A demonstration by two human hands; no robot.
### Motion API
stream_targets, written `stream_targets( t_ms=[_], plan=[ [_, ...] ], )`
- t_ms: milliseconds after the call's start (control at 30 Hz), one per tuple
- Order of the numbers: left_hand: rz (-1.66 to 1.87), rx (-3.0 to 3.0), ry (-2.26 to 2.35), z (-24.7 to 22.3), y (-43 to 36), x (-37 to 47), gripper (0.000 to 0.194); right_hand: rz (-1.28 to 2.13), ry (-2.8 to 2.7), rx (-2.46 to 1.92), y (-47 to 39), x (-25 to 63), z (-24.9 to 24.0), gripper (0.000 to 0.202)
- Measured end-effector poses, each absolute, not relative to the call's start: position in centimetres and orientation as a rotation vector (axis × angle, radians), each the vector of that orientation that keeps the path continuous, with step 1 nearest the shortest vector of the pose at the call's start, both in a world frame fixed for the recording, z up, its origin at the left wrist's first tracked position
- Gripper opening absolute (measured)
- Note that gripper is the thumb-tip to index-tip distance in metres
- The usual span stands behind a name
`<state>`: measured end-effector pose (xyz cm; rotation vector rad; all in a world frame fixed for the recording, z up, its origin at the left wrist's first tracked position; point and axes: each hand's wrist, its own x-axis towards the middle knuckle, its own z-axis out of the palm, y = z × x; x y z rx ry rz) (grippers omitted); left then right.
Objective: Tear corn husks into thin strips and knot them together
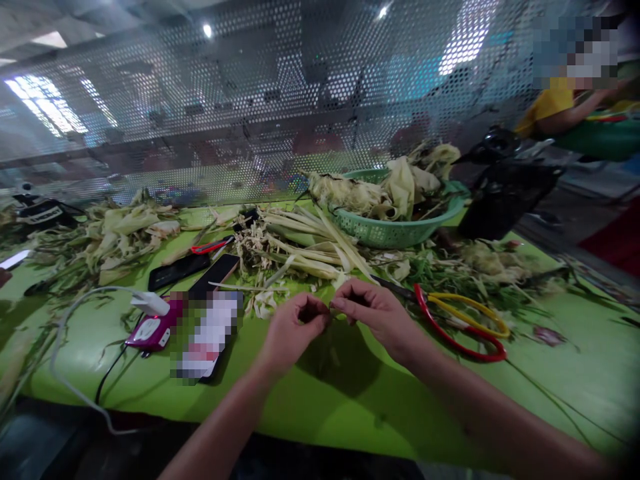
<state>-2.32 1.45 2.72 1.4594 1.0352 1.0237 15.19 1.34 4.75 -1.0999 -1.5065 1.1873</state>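
My left hand and my right hand meet above the green table, each with thumb and fingertips pinched together. Something small and thin may be between them, but it is too fine to make out. Just beyond my fingers lies a pile of corn husk strips with small scraps around it. Scissors with red and yellow handles rest beside my right hand, blades pointing toward the husks. A lit phone lies to the left of my left hand.
A green basket heaped with dried husks stands at the back right, near a black bag. Two dark phones, a red cutter and a magenta power socket with a white cable lie left. Another person in yellow sits far right.
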Motion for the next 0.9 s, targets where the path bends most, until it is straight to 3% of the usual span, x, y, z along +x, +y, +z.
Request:
stream_targets(
  t_ms=[333,700,900],
  plan=[
    [1.002,0.979,0.884,3.41,1.35,-2.59,0.019,0.478,-2.026,-1.022,0.53,15.05,5.21,0.008],
    [0.99,0.879,0.893,3.38,1.37,-2.67,0.028,0.257,-2.134,-0.926,0.48,15.36,4.79,0.01],
    [1.056,0.984,0.927,3.2,1.46,-2.55,0.027,0.385,-2.086,-1.053,0.38,15.22,5.06,0.006]
  ],
)
